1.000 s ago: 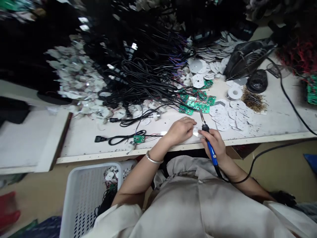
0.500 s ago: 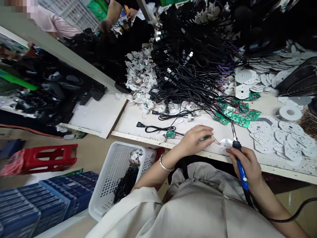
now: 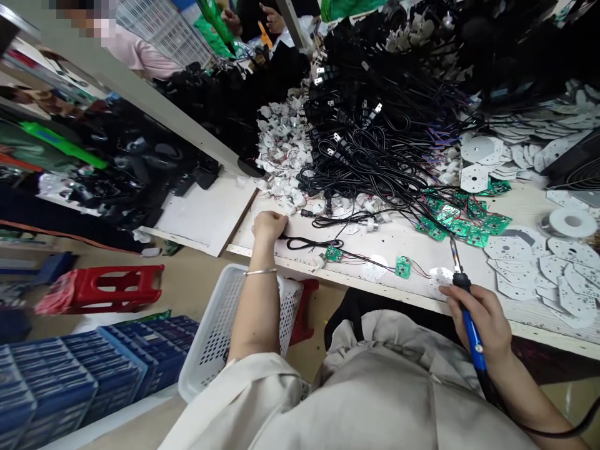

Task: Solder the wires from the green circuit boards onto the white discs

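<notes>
My right hand [image 3: 485, 319] holds a blue soldering iron [image 3: 475, 347], its tip pointing up and away over the bench. Just left of the tip, beside my fingertips, lies a round white board [image 3: 439, 281]. Thin wires link that board to a small green circuit board [image 3: 402, 267]. My left hand [image 3: 269, 226] is closed over the plug end of a black power cord [image 3: 309, 244]; the plug itself is hidden. Along this cord lie another green circuit board [image 3: 334, 253], a white part [image 3: 319, 262] and a second pale disc [image 3: 375, 269].
Black power cords [image 3: 356, 144] are heaped behind, beside white parts [image 3: 284, 140] and green boards [image 3: 462, 219]. White boards [image 3: 529, 269] and a solder spool [image 3: 570, 222] sit at right. A white basket [image 3: 206, 337] stands below the bench. Another person's hands [image 3: 272, 20] show at the back.
My left hand has left the green board near the middle and moved left to the cord's plug end. The right hand keeps the soldering iron in place. The view has shifted slightly.
</notes>
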{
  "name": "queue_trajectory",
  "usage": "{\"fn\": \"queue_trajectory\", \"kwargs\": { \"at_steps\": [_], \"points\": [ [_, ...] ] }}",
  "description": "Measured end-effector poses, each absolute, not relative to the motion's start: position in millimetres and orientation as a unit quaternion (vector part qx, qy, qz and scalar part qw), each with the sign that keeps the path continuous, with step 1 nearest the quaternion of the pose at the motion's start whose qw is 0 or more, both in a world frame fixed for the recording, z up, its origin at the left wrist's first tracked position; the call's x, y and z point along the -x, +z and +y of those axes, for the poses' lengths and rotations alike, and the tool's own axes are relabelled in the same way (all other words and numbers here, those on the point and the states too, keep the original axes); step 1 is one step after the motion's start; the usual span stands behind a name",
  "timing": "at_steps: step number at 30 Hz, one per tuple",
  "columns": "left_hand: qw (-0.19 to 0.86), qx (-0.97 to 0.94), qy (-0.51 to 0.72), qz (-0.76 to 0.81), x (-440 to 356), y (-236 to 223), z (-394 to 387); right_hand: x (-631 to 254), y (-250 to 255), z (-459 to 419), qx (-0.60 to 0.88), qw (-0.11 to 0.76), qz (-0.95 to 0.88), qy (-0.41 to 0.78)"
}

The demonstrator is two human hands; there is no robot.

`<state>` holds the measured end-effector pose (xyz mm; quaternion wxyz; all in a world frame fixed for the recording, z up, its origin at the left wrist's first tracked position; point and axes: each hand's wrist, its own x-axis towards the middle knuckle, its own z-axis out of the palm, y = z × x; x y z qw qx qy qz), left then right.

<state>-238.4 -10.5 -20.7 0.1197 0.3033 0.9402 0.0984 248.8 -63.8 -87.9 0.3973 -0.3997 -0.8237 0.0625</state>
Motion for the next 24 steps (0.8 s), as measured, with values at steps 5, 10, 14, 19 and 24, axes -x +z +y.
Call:
{"fn": "queue_trajectory", "kwargs": {
  "at_steps": [5, 10, 14, 19, 24],
  "points": [
    [0.124, -0.306, 0.213, 0.919, 229, -12, -10, -247, -86, -63, 0.398, 0.400, -0.824, 0.056],
    [0.199, -0.338, 0.406, 0.825, 211, 15, -8, -247, -92, -63, 0.394, 0.399, -0.826, 0.051],
    [0.287, -0.356, 0.550, 0.699, 174, 33, 3, -246, -93, -64, 0.401, 0.394, -0.825, 0.061],
    [0.361, -0.445, 0.557, 0.601, 104, 42, 5, -243, -91, -64, 0.411, 0.401, -0.815, 0.078],
    [0.421, -0.516, 0.510, 0.545, 39, 9, 5, -241, -88, -62, 0.416, 0.410, -0.808, 0.075]
  ]
}}
